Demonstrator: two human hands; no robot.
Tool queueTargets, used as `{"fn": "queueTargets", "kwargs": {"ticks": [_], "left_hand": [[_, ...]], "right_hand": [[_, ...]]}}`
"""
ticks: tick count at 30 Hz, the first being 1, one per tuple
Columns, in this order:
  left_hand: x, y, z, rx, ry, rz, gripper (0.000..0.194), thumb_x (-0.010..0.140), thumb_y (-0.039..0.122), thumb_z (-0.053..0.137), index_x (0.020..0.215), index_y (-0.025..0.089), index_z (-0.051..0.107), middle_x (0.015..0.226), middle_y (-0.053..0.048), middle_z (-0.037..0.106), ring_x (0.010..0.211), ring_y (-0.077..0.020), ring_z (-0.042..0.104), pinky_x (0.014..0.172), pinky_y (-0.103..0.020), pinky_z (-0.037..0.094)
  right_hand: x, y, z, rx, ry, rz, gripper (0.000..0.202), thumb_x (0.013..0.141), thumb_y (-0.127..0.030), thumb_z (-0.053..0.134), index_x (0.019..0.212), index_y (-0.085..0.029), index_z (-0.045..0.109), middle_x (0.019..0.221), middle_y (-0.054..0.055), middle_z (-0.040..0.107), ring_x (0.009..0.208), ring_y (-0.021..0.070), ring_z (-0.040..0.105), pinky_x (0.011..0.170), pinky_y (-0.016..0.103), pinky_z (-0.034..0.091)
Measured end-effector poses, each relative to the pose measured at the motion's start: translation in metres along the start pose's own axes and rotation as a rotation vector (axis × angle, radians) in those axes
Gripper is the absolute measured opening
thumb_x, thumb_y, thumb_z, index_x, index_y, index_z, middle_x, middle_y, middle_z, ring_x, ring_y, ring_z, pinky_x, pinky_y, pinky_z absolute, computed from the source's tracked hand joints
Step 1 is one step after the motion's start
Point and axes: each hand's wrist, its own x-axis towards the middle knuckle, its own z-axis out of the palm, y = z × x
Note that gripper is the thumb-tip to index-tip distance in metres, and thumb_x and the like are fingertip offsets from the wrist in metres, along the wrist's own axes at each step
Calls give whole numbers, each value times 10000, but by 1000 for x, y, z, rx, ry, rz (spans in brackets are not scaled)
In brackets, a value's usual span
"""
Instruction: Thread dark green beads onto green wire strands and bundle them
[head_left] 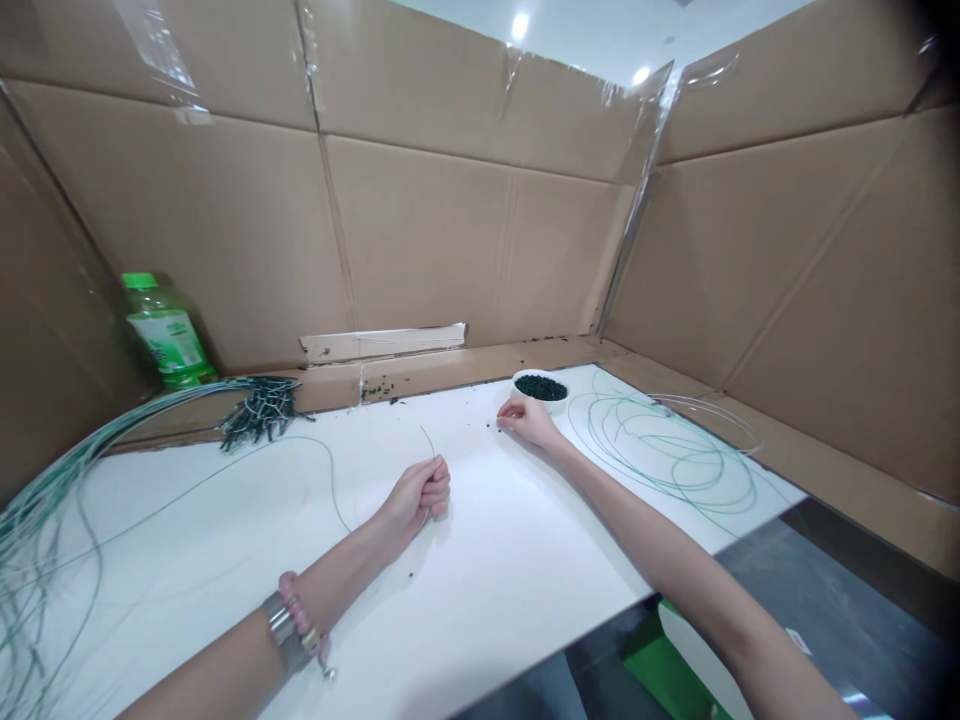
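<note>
My left hand (pixel 420 497) is closed around a thin green wire (pixel 332 470), whose short end pokes up above the fingers. The wire runs back leftward over the white board. Just in front of the bowl, my right hand (pixel 529 420) has its fingertips pinched together low over the board; what they hold, if anything, is too small to make out. The white bowl (pixel 556 406) is heaped with small dark pieces (pixel 538 386) that look like beads. A few loose dark bits (pixel 489 426) lie beside my right fingertips.
A bundle of green wires (pixel 45 520) with dark clustered ends (pixel 262 408) lies at left. Coiled wire (pixel 675 450) spreads at right. Cardboard walls (pixel 465 220) enclose the white board (pixel 517 560). A green bottle (pixel 169 335) stands in the left corner.
</note>
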Motion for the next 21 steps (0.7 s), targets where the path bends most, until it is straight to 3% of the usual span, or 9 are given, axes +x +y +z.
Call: {"fn": "queueTargets", "kwargs": {"ticks": [21], "left_hand": [[0,1,1,5,1,-14,338,864,313,535,619,171,351,528,98,155,435,-34,138,413,-156,211]], "right_hand": [[0,-2,3,27,-1,-10,246,898,-327,564,1040,-129,600,1001,51,633,843,147,624,740,331,540]]}}
